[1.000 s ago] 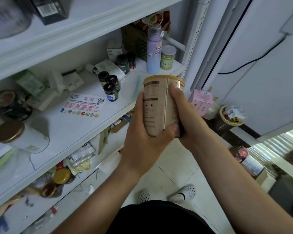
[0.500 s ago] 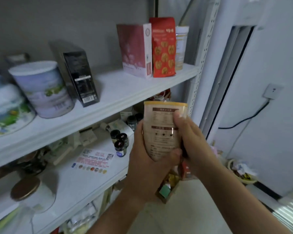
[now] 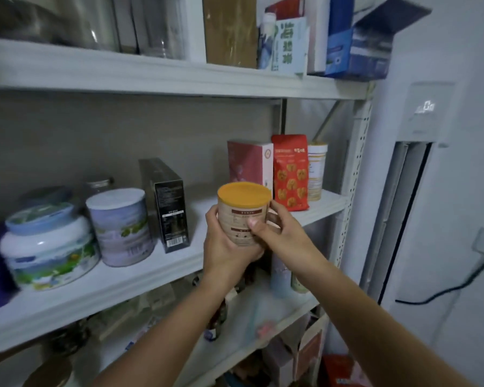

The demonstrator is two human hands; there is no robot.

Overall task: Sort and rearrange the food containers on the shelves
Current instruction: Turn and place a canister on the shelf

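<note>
lately hoisted the canister [image 3: 243, 222] a whole level: a second before, held it beside the front edge of the lower shelf [image 3: 266, 308]; half a second before, halfway up; at this moment kept it level with the middle shelf [image 3: 179, 263], just off that shelf's front edge. judged the carry nearly done and the setting-down next, probably onto the bare stretch of board behind it.

from the middle shelf's left end: saw a blue-lidded tub [image 3: 48, 247], a white-lidded tin [image 3: 120, 227] just beside it, then an upright black box [image 3: 168, 205] near the front edge. cupped the canister's lower body with the left hand [image 3: 227, 247], fingers curled round from the left and beneath. gripped its upper right side with the right hand [image 3: 280, 236], thumb pressed on the label, fingers curled behind. could not tell about contact between base and board, with the base hidden by the left palm. further toward the right end: noted a pink box [image 3: 249, 163], a red bag [image 3: 291, 174] and a cream jar [image 3: 317, 171], standing close together.

kept the canister upright, long axis vertical, orange lid [image 3: 243, 192] on top and tipped slightly toward the wearer, printed label facing the same way. looked, as a judgement, much like the cream jar, so perhaps meant to stand near it.
</note>
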